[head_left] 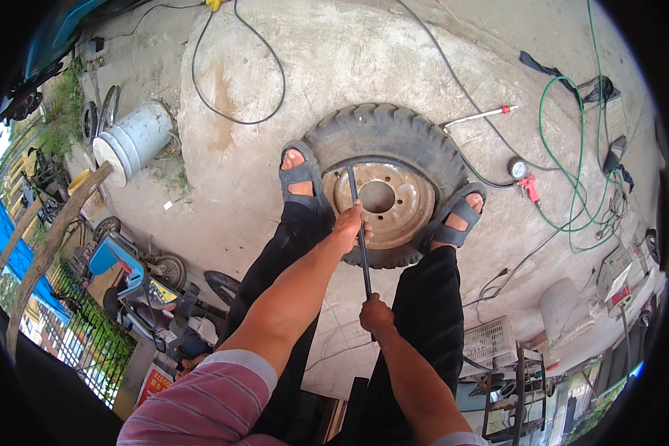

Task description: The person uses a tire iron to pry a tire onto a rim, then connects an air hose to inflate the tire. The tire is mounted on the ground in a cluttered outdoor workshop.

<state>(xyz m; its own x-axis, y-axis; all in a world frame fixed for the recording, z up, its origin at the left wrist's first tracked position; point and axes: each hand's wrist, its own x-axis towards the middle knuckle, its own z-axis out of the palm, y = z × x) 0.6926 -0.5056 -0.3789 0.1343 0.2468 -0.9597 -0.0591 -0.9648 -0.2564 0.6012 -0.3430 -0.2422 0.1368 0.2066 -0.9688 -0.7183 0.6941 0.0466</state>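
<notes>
Grasping the bar two-handed, with left grip at its middle and right grip near its lower end. Note the tyre lying flat on the floor, with sandals at its left and right edges and the bar's tip at the rim's far-left edge. Could slip there through a shallow bite or sideways pull, hitting bare toes; cannot tell the tip's depth.

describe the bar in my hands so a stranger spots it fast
Find the big black tyre, its rusty rim facing up. A straight bar crosses the rim, gripped by the left hand and, lower down, the right hand. It is dark, unlike the pale, red-ended rod near the tyre.
</notes>
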